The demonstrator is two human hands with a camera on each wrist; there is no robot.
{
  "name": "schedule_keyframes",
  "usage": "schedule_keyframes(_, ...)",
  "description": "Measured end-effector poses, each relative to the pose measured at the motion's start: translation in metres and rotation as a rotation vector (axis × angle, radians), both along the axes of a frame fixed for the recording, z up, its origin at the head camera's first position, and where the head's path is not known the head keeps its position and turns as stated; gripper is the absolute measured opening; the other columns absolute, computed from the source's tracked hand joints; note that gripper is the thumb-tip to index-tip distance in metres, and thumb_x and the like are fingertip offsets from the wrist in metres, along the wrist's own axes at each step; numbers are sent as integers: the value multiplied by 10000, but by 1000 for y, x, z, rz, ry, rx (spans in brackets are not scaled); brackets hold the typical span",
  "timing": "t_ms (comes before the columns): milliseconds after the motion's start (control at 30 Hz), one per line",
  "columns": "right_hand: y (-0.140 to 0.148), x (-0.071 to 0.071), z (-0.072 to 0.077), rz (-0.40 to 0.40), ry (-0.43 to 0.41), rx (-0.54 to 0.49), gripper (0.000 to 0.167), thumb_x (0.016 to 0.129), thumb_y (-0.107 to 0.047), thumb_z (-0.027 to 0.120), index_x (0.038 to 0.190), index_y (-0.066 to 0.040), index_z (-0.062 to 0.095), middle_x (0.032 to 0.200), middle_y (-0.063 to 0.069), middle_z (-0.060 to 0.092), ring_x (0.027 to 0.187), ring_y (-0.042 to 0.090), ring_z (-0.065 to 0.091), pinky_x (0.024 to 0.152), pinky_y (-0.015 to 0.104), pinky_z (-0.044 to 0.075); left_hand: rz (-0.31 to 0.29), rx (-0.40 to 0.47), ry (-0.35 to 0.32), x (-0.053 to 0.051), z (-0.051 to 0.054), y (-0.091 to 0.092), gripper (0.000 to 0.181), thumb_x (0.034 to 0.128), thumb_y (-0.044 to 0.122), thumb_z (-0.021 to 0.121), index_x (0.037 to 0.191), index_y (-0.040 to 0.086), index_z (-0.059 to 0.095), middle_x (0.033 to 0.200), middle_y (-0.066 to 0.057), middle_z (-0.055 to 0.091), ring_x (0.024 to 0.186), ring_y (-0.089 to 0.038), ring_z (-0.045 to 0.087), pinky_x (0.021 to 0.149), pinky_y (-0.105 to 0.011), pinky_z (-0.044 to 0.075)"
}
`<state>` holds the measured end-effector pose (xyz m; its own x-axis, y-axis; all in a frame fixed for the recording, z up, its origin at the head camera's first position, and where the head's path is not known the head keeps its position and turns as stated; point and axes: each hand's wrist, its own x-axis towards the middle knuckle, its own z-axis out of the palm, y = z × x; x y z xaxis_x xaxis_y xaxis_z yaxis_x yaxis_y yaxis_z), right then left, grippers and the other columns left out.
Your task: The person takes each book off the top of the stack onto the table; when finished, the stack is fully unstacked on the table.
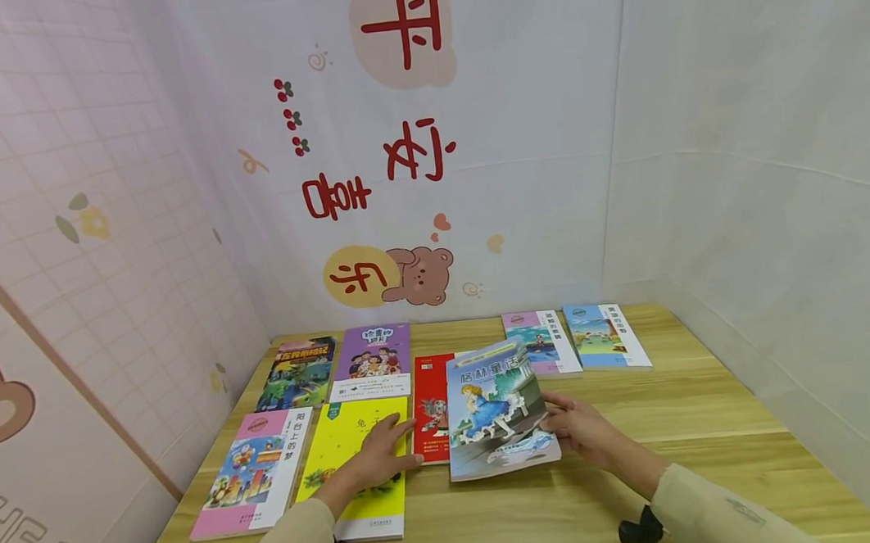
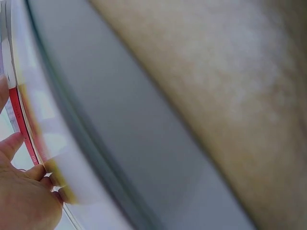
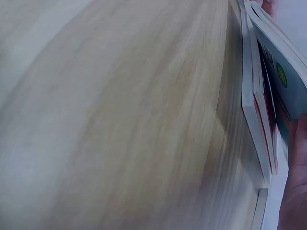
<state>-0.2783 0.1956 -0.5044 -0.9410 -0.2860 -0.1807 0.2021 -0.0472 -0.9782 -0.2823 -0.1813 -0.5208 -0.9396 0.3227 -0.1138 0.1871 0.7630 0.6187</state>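
My right hand point(image 1: 580, 434) grips the right edge of a blue storybook point(image 1: 496, 412), with a girl in a blue dress on its cover. The storybook is tilted and covers part of a red book point(image 1: 427, 378). In the right wrist view the storybook's underside point(image 3: 271, 55) shows above other books, and my right fingers point(image 3: 298, 139) are at its edge. My left hand point(image 1: 377, 457) rests over a yellow book point(image 1: 384, 512), its fingertips near the red book's left edge. The left wrist view shows the red spine point(image 2: 21, 117) close to that hand.
A pink-and-white book point(image 1: 246, 478) lies at the front left. Behind it are a dark green book point(image 1: 296, 373) and a purple book point(image 1: 373, 357). Two more books, one pink point(image 1: 545, 344) and one blue-edged point(image 1: 606, 336), lie at the back right of the wooden table point(image 1: 695, 438).
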Motion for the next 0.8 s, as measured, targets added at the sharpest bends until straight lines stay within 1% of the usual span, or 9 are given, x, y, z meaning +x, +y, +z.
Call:
schedule_keyframes(100, 7, 2, 1, 15, 4, -11, 754, 931, -7, 582, 1545, 52, 149, 1428, 289, 464, 1016, 258, 667, 832, 431, 568, 3, 0, 1, -1, -1, 0, 761, 851, 409, 757, 1508, 189, 441, 1574, -192, 268, 1420, -441, 235, 1097, -674, 229)
schedule_keyframes(267, 19, 4, 3, 50, 24, -28, 770, 946, -21, 582, 1549, 54, 108, 1420, 264, 478, 1019, 254, 670, 834, 428, 569, 11, 9, -4, 0, 0, 1, 762, 846, 404, 763, 1505, 186, 447, 1573, -194, 268, 1420, -445, 230, 1097, -679, 223)
schedule_keyframes(467, 34, 9, 8, 62, 44, -17, 781, 962, -25, 575, 1554, 57, 72, 1480, 288, 400, 1035, 234, 666, 835, 407, 569, 18, 7, -12, 0, 1, 2, 761, 848, 403, 763, 1505, 186, 447, 1574, -194, 268, 1420, -442, 231, 1098, -679, 220)
schedule_keyframes(633, 49, 14, 12, 70, 63, -9, 780, 975, -22, 565, 1552, 67, 47, 1458, 255, 441, 1048, 215, 659, 837, 402, 567, 21, 3, -19, 1, 2, 2, 759, 849, 409, 760, 1507, 197, 446, 1575, -185, 270, 1423, -435, 230, 1101, -674, 221)
schedule_keyframes(800, 66, 19, 19, 77, 78, -16, 804, 981, -29, 566, 1548, 73, 6, 1431, 197, 488, 1057, 200, 659, 842, 394, 567, 24, 8, -17, 0, 2, 2, 762, 845, 413, 762, 1505, 197, 449, 1573, -187, 272, 1421, -436, 234, 1100, -673, 223)
